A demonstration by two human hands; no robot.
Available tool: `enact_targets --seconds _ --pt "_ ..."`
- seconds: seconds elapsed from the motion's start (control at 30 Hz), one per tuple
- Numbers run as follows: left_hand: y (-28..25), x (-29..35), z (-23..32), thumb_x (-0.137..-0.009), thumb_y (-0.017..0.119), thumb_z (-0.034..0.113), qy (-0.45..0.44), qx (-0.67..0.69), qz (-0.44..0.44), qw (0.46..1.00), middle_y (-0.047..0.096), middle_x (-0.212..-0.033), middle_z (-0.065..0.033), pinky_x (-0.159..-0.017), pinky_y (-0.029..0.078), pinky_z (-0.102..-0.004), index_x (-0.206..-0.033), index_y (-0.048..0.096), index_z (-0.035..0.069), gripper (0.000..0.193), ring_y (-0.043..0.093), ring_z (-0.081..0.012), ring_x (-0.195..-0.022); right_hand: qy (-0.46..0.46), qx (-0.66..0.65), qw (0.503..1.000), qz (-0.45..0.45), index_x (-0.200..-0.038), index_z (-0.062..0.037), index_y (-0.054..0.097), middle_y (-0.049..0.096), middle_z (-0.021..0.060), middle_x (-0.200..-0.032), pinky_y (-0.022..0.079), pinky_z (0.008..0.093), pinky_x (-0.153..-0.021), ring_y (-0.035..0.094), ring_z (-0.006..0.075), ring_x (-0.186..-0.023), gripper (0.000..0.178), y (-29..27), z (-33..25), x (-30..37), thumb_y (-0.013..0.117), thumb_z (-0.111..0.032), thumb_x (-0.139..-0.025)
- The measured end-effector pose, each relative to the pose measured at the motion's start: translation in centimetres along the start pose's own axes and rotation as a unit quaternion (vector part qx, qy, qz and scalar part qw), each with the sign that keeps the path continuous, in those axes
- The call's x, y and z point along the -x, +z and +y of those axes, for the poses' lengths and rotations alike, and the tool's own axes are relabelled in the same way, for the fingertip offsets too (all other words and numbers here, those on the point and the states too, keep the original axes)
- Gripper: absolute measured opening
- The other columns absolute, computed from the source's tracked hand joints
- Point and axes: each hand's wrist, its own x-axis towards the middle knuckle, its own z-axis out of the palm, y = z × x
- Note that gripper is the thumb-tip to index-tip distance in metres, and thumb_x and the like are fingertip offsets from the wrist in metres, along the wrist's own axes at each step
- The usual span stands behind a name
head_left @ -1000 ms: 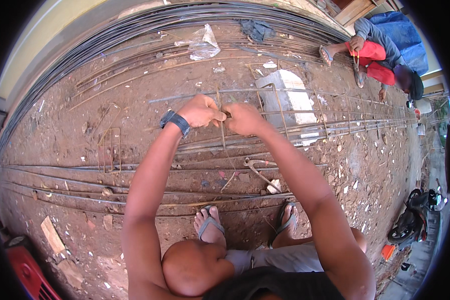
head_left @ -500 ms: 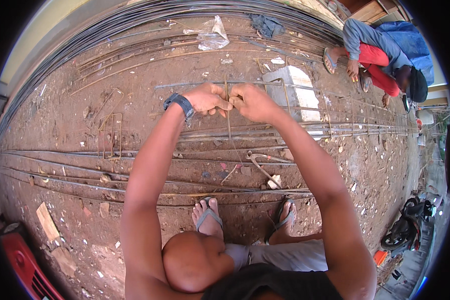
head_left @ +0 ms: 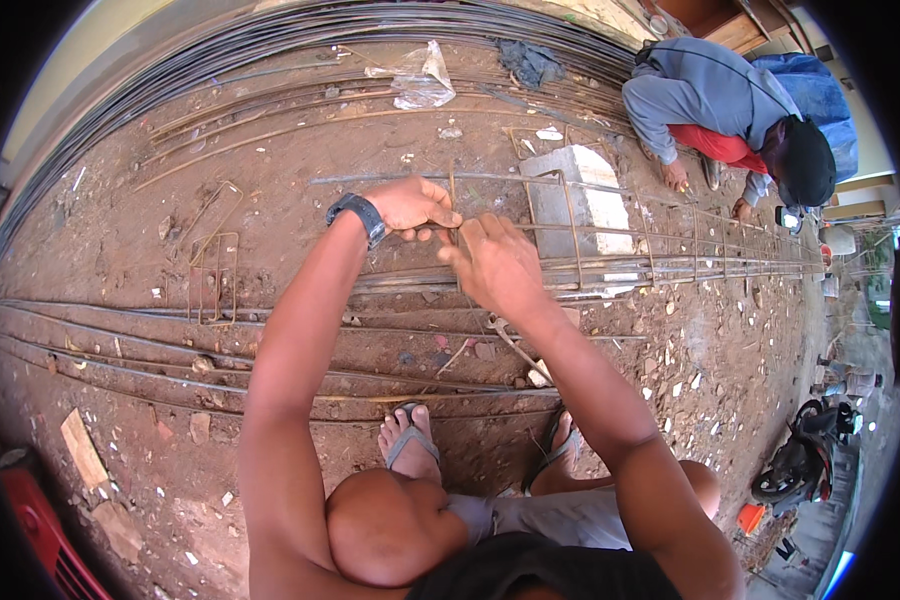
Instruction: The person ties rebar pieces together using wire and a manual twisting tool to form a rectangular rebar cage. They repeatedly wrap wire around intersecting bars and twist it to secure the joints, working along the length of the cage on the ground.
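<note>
My left hand (head_left: 410,208) is closed in a pinch at a thin steel stirrup (head_left: 452,180), whose upper end sticks up between my hands. Just right of it and lower, my right hand (head_left: 492,260) bends its fingers together against the same spot; what it pinches is hidden under the fingers. The stirrup stands at the long steel rebars (head_left: 400,280), which run right into a cage with more stirrups (head_left: 573,215). A concrete block (head_left: 600,205) sits under that cage. Pincers (head_left: 515,345) lie below my right wrist, partly covered by the forearm.
At the right a person (head_left: 710,100) in a grey top crouches by the cage's far end. Loose rebars (head_left: 170,345) cross the dirt before my feet. Bent stirrups (head_left: 215,275) lie left, a plastic bag (head_left: 425,80) farther back. A motorbike (head_left: 800,455) stands lower right.
My right hand has come down and turned over, off the stirrup's upper part; my left hand is slightly lower. The thin wire that hung below is now hidden. The crouching person has leaned leftward.
</note>
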Motion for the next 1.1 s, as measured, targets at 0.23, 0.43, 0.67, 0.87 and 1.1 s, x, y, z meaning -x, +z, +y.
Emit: enact_targets --seconds 0.23,0.43,0.67,0.87,1.1 --pt "0.1 0.1 -0.1 -0.096 0.071 0.029 -0.005 -0.037 0.017 0.999 0.071 -0.084 -0.0038 -0.041 0.037 -0.0219 -0.090 0.066 0.007 0.023 0.054 -0.0059 -0.056 0.043 -0.030 0.979 -0.198 -0.121 0.0067 0.054 0.061 0.0265 -0.118 0.057 0.0452 -0.086 0.067 0.0413 -0.106 0.059 -1.8 -1.6 -2.3 0.081 -0.032 -0.084" --pt "0.0 0.3 0.0 -0.095 0.072 0.031 -0.012 -0.019 0.002 1.000 0.066 -0.080 -0.0014 -0.041 0.037 -0.0220 -0.090 0.064 0.008 0.025 0.054 -0.0061 -0.054 0.085 -0.052 0.982 -0.159 -0.142 0.0097 0.040 0.056 0.0307 -0.119 0.055 0.0500 -0.088 0.066 0.0459 -0.103 0.070 -1.4 -2.2 1.6 0.074 -0.018 -0.088" --pt "0.0 -0.3 -0.1 -0.095 0.073 0.032 0.006 -0.089 0.016 0.996 0.066 -0.078 -0.0015 -0.043 0.041 -0.0238 -0.094 0.066 0.005 0.027 0.058 -0.0074 -0.056 0.101 -0.089 0.985 -0.107 -0.139 -0.0020 0.052 0.060 0.0275 -0.112 0.053 0.0525 -0.087 0.065 0.0451 -0.101 0.050 -1.8 -0.9 1.1 0.064 -0.018 -0.093" --pt "0.0 -0.4 0.1 -0.093 0.073 0.026 -0.012 -0.053 0.022 0.998 0.067 -0.079 -0.0009 -0.045 0.043 -0.0231 -0.092 0.068 0.005 0.022 0.063 -0.0086 -0.060 0.021 0.053 0.991 -0.119 -0.100 -0.0040 0.073 0.067 0.0234 -0.104 0.057 0.0510 -0.079 0.071 0.0435 -0.086 0.019 -3.7 -0.3 -1.3 0.059 -0.009 -0.089" --pt "0.6 -0.2 -0.4 -0.092 0.074 0.023 -0.002 -0.041 0.071 0.997 0.071 -0.085 -0.0020 -0.047 0.044 -0.0221 -0.098 0.072 0.005 0.020 0.063 -0.0071 -0.062 0.051 -0.015 0.992 -0.114 -0.096 -0.0052 0.073 0.073 0.0205 -0.092 0.057 0.0484 -0.077 0.072 0.0382 -0.087 0.016 -4.1 2.2 -5.3 0.060 -0.012 -0.090"
